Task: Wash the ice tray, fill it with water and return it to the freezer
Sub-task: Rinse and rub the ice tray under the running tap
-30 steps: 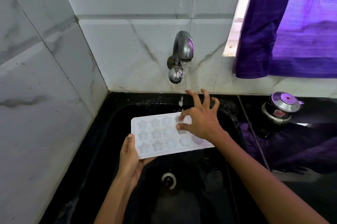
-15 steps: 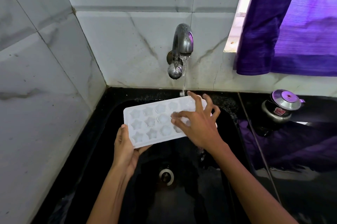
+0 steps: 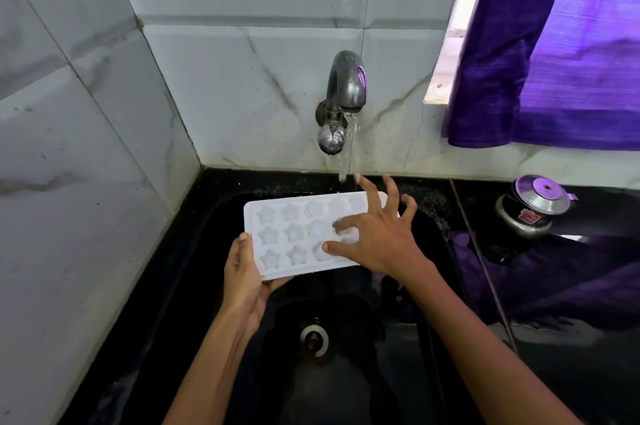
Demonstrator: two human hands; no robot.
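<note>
Washing under way at the sink (image 3: 214,216): left hand (image 3: 244,274) grips the ice tray (image 3: 277,234) by its near corner, beneath the running tap (image 3: 346,85). Right hand (image 3: 375,239), fingers spread, rubs the cups under its fingertips. Next, likely, rinsing the remaining cups, tray held level.
</note>
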